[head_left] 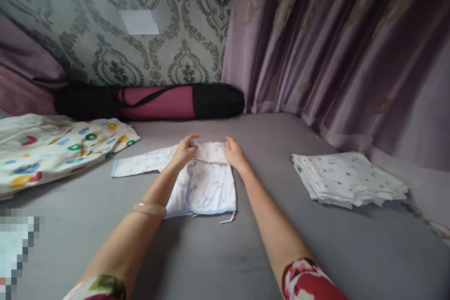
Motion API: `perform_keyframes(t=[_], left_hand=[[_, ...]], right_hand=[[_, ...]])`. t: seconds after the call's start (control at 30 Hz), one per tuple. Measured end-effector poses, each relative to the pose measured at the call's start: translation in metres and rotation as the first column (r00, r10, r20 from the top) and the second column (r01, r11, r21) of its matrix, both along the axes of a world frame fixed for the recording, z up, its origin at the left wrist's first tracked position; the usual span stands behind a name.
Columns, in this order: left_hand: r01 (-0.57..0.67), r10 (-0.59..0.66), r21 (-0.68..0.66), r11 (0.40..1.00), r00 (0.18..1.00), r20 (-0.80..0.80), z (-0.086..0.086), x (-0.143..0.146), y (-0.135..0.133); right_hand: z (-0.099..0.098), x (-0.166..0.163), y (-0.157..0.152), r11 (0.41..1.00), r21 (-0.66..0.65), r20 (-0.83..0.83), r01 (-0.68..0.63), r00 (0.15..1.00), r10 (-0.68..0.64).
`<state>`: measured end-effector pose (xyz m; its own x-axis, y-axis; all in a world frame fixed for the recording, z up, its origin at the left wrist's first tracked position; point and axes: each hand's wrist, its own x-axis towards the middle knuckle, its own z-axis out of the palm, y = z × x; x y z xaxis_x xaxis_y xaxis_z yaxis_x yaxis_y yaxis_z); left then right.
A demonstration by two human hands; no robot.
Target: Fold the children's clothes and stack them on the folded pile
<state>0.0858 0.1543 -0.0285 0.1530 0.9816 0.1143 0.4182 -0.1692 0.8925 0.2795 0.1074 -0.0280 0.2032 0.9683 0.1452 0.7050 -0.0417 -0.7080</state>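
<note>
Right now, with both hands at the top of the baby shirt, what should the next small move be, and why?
Probably the left hand should fold the outstretched sleeve in across the baby shirt: that sleeve lies flat out to the left, while the side under the right hand looks already tucked in.

Left forearm (154, 192) hides part of the shirt (211, 183); left hand (184, 150) pinching the collar or not, can't tell; quilt (42, 150) cropped at the bed's left edge; pixelated patch (16, 243) blanks near-left corner.

White, blue-trimmed baby shirt (207, 183)
</note>
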Motion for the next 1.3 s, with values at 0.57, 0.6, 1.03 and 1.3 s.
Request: perform_keyframes(t=[0.57,0.6,1.03,1.3], left_hand=[[0.127,0.024,0.267,0.955,0.865,-0.501,-0.031,-0.019,0.001],[0.132,0.035,0.281,0.951,0.854,-0.519,-0.032,-0.021,0.000],[-0.127,0.223,0.211,0.969,0.819,-0.528,-0.030,-0.113,-0.050],[-0.257,0.312,0.185,0.948,0.856,-0.411,-0.039,-0.114,-0.059]], right_hand=[[-0.029,-0.017,-0.015,0.974,-0.187,0.469,-0.127,0.860,0.202],[-0.029,-0.016,-0.014,0.973,-0.193,0.474,-0.127,0.856,0.206],[-0.018,-0.050,-0.005,0.960,-0.219,0.516,-0.174,0.814,0.265],[-0.014,-0.052,-0.001,0.925,-0.357,0.506,-0.133,0.804,0.311]])
